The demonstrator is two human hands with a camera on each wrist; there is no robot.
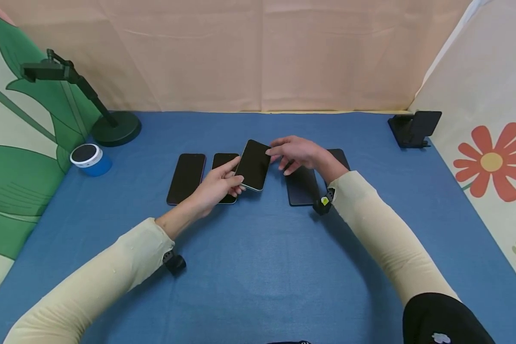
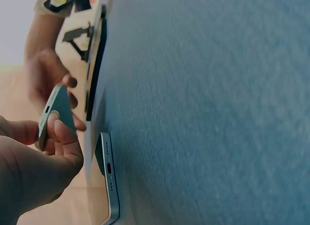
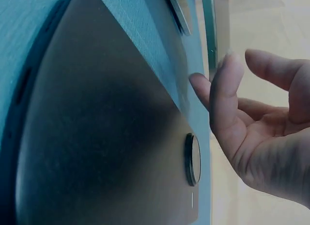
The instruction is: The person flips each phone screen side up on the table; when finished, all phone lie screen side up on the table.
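Observation:
My left hand [image 1: 218,185] pinches a smartphone [image 1: 253,165] near its lower left corner and holds it tilted above the table. In the left wrist view, its green back [image 2: 64,108] shows between fingers and thumb. At the upper right edge of this phone is my right hand [image 1: 298,152]. One fingertip [image 3: 231,65] touches or nearly touches the edge in the right wrist view, while the thumb stands apart. A black-screened phone [image 1: 187,179] lies at left, and another phone [image 1: 224,160] lies partly behind my left hand. Under my right hand lies a dark phone [image 1: 302,191], back up.
Another dark phone [image 1: 339,155] lies partly hidden by my right wrist. A black stand with an arm [image 1: 116,128] and a blue tub with a white rim [image 1: 95,165] are at left. A black folding phone stand [image 1: 414,129] sits at back right on the blue cloth [image 1: 258,267].

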